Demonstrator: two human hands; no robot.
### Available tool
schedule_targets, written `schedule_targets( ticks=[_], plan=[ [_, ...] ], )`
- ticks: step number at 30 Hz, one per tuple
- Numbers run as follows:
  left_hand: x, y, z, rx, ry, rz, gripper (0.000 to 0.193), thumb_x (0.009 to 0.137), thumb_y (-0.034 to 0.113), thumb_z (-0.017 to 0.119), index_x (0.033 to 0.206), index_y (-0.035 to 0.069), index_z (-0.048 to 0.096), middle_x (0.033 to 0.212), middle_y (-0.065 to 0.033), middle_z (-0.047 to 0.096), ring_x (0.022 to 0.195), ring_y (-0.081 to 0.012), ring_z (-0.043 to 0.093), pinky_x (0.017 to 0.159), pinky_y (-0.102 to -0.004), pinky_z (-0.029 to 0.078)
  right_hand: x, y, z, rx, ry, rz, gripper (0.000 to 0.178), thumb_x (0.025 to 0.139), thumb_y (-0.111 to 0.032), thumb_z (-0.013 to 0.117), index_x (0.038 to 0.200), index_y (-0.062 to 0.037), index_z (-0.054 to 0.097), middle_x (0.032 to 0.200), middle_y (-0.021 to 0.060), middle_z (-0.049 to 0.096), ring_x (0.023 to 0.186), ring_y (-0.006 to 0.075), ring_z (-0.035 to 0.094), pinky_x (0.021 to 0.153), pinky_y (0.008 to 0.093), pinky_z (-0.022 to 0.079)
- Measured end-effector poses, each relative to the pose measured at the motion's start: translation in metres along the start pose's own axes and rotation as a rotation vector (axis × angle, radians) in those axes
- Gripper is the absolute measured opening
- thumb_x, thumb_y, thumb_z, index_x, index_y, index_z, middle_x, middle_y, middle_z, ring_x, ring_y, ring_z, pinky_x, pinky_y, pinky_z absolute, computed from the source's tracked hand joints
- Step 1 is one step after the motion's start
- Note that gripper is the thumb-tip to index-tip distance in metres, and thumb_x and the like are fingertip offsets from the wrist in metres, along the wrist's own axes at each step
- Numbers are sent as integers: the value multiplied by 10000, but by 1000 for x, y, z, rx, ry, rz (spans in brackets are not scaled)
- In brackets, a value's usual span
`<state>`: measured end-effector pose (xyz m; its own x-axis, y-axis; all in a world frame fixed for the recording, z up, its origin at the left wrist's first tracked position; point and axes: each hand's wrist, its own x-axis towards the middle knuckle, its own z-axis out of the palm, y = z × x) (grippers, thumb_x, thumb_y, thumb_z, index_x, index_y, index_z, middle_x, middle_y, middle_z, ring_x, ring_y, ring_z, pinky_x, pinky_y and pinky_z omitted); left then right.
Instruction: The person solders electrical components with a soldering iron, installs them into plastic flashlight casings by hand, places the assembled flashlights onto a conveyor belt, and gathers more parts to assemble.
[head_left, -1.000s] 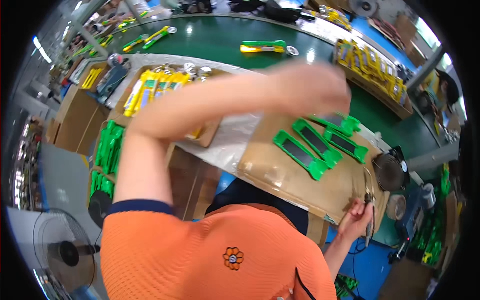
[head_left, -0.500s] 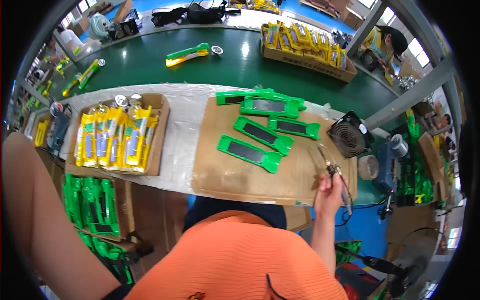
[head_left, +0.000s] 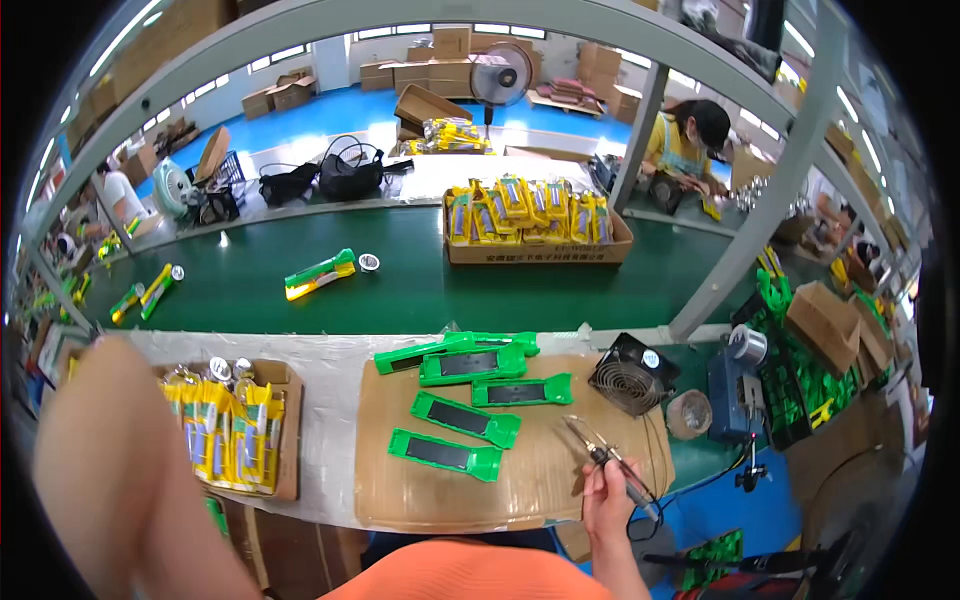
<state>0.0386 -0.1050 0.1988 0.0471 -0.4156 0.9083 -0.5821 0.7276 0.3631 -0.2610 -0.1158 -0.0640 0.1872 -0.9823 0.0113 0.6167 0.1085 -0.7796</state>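
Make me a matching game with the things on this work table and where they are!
Things:
1. soldering iron
2. small black fan
3. tape roll
4. yellow packets

Places:
A. in the brown tray on the left
B. in the right hand
C. at the cardboard mat's back right corner
D. right of the mat, before the fan

Pairs: 1-B, 2-C, 3-D, 4-A

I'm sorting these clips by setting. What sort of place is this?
Most likely a factory assembly line: a long green conveyor belt runs past the bench, green plastic parts lie on a cardboard sheet, the right hand holds a soldering iron, and cartons hold yellow packaged goods.
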Motion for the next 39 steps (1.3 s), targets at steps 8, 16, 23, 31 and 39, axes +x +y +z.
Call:
schedule_targets(
  ticks=[8, 16, 23, 31, 39],
  plan=[
    [14, -29, 37, -86, 136, -47, 114, 914, 76, 587, 970, 16, 665, 867, -66, 647, 709, -153, 593, 675, -269, 495, -6, -6, -9, 36, 49, -58, 148, 932, -49, 540, 926, -78, 395, 644, 60, 472, 593, 168, 541, 514, 266, 477],
    [-107, -301, 117, 1118, -666, 144, 239, 752, 181, 625, 981, 117, 605, 949, -44, 571, 902, -223, 570, 733, -372, 460, -12, -17, -11, -75, 128, 22, 69, 939, -126, 586, 920, -66, 557, 724, 32, 531, 626, 134, 488, 606, 260, 440],
    [-108, -312, 121, 1109, -365, 337, 214, 790, 182, 591, 999, 137, 580, 959, -24, 538, 876, -228, 530, 761, -386, 451, -10, -22, -19, -75, 126, 52, 17, 951, -64, 543, 965, -54, 542, 850, 105, 597, 792, 234, 603, 716, 353, 535],
    [-107, -335, 126, 1037, -586, 143, 114, 808, 164, 574, 894, 100, 611, 908, -56, 595, 904, -239, 565, 772, -357, 473, -5, -27, -7, -140, 247, 143, 148, 962, -76, 519, 1046, 17, 597, 827, 91, 594, 792, 219, 599, 738, 365, 538],
    [-92, -381, 100, 1193, -554, 171, 138, 838, 204, 567, 953, 153, 623, 957, -32, 614, 946, -235, 572, 804, -416, 462, -1, -23, -25, -94, 64, 117, 177, 963, -115, 557, 1081, 7, 607, 749, 47, 539, 767, 183, 583, 721, 316, 516]
  ],
)
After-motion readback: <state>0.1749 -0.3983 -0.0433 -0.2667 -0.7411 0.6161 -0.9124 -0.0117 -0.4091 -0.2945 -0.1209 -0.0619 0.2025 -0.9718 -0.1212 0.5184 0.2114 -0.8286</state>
